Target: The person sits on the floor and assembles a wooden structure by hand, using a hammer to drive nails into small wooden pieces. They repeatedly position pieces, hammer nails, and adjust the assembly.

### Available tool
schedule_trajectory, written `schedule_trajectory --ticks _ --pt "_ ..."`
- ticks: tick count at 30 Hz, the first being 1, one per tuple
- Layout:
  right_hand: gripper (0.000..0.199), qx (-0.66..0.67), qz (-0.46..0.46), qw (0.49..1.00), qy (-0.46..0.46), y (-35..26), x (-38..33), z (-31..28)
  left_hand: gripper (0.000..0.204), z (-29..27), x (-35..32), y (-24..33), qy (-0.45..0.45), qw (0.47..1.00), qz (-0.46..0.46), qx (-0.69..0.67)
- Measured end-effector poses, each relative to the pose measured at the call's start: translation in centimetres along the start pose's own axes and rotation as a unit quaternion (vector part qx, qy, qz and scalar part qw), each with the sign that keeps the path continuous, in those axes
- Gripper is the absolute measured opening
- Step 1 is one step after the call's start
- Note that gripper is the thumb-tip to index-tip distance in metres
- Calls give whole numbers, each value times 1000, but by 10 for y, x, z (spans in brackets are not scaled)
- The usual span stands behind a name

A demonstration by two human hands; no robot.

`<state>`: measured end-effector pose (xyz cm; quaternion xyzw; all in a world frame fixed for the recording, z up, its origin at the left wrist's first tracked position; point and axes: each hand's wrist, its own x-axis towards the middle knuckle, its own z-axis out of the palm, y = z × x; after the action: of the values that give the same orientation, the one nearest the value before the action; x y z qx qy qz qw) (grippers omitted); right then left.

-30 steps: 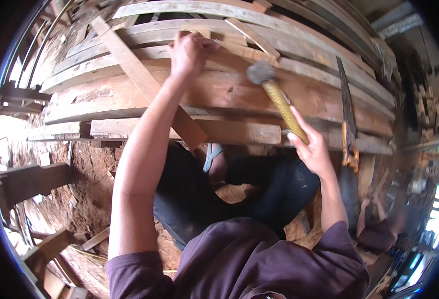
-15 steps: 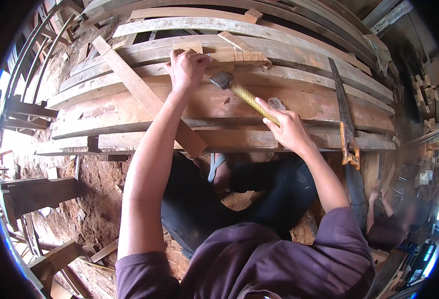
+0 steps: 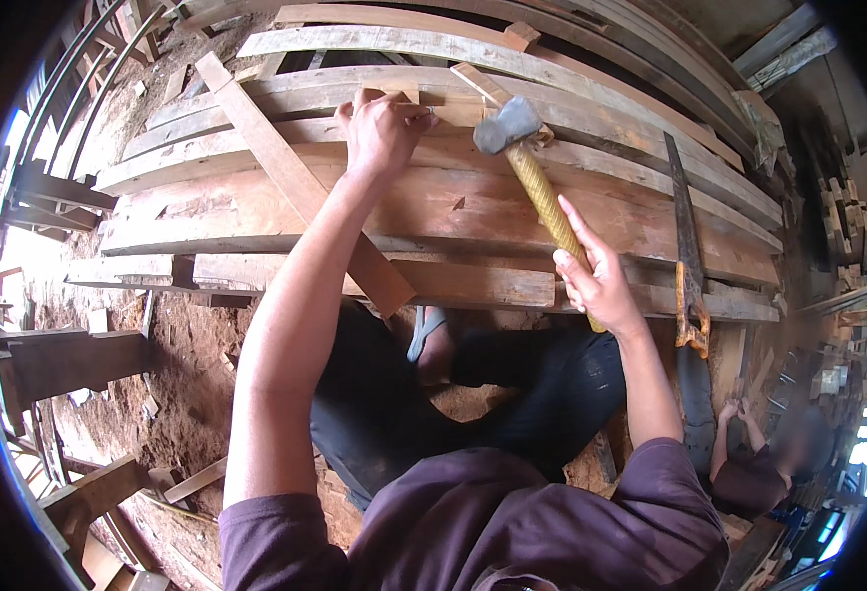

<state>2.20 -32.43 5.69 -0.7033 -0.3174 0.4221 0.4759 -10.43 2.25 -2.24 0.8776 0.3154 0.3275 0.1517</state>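
My left hand (image 3: pixel 384 135) rests over the far planks, its thumb and fingers pinched on a thin, shiny nail (image 3: pixel 432 114). Only a bit of the nail shows beyond the fingertips. With my right hand (image 3: pixel 594 268) I grip a hammer by its yellow, textured handle (image 3: pixel 544 195). The grey metal head (image 3: pixel 509 125) is raised to the right of the nail, apart from it. Behind the head, a short wooden strip (image 3: pixel 481 83) lies slanted and partly hidden. Long planks (image 3: pixel 424 202) lie side by side under both hands.
A handsaw (image 3: pixel 683 207) with an orange handle lies across the planks at right. A loose board (image 3: pixel 286 167) crosses them diagonally at left. A small wood block (image 3: pixel 521 36) sits at the back. Another person (image 3: pixel 749 473) works at the lower right.
The hammer has swung up and to the right, away from my left hand, its head now covering part of the notched wood. My left hand keeps its pinch; the whole view has shifted slightly.
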Motion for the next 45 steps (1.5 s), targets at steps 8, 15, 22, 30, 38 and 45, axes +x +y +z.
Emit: schedule_trajectory --ticks 8,15,22,30,38,45 --pt "79 -40 -71 997 -13 -42 21 10 26 -7 9 -14 -32 996 78 -35" --pt "75 -93 -56 994 -10 -56 44 24 66 -14 19 -34 -82 990 111 -31" --pt "75 -112 -39 993 -22 -67 61 23 95 -25 54 -63 -240 957 162 13" --pt "77 -106 -40 993 22 -55 63 14 79 -18 41 -49 -114 979 158 -53" --pt "76 -107 -53 992 29 -47 50 7 20 -24 41 -29 -110 978 177 -30" --pt "74 -109 -46 993 10 -54 57 19 26 -21 42 -29 -129 974 187 -18"
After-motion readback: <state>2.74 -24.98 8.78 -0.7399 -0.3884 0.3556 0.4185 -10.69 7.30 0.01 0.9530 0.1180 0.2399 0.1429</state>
